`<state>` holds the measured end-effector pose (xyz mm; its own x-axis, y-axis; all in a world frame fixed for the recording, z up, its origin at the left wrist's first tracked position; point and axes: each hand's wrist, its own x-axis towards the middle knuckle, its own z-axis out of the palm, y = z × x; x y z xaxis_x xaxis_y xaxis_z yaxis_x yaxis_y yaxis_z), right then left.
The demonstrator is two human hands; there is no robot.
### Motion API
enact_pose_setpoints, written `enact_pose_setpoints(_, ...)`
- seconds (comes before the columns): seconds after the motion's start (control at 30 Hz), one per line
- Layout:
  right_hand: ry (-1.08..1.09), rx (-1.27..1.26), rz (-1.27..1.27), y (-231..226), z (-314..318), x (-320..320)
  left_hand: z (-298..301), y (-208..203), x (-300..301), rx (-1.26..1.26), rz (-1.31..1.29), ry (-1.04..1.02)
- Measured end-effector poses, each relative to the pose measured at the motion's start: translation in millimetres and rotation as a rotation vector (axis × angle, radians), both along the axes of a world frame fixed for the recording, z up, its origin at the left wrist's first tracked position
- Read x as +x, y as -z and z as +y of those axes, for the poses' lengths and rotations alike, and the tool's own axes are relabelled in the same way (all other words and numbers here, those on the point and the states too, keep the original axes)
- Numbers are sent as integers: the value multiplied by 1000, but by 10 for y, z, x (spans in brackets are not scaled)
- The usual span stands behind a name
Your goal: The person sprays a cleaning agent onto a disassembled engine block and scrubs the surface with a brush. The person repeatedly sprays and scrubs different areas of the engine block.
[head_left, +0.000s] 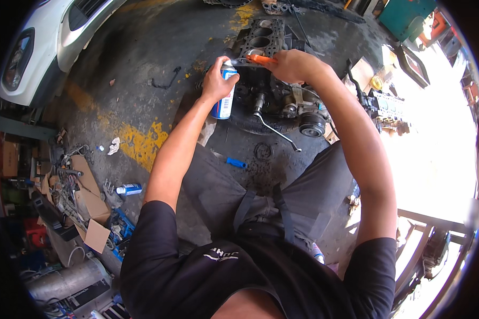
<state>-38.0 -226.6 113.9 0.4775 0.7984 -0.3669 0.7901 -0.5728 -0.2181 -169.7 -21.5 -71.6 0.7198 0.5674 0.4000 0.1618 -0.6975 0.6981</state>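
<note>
The left hand (216, 81) grips a blue-and-white spray can (224, 101) upright, its nozzle at the near edge of the engine block (261, 40) that sits on the concrete floor (143, 64). The right hand (288, 65) is clenched around an orange-handled tool (261, 59) lying against the block's top face, just beside the can.

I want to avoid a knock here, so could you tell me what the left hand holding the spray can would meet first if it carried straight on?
Most likely the engine block: the left hand aims its spray can at it.
</note>
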Motion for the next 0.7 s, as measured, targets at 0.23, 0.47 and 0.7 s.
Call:
enact_pose_setpoints(0.23, -41, 40, -21, 230, -212, 17, -127, 87, -205, 52, -67, 30)
enact_pose_setpoints(0.47, -89, 28, -82, 604, -254, -88, -555, 612, -683, -187, -61, -74)
enact_pose_setpoints(0.7, -75, 129, -108, 955, -359, -199, -739, 817, -692, -82, -104, -106)
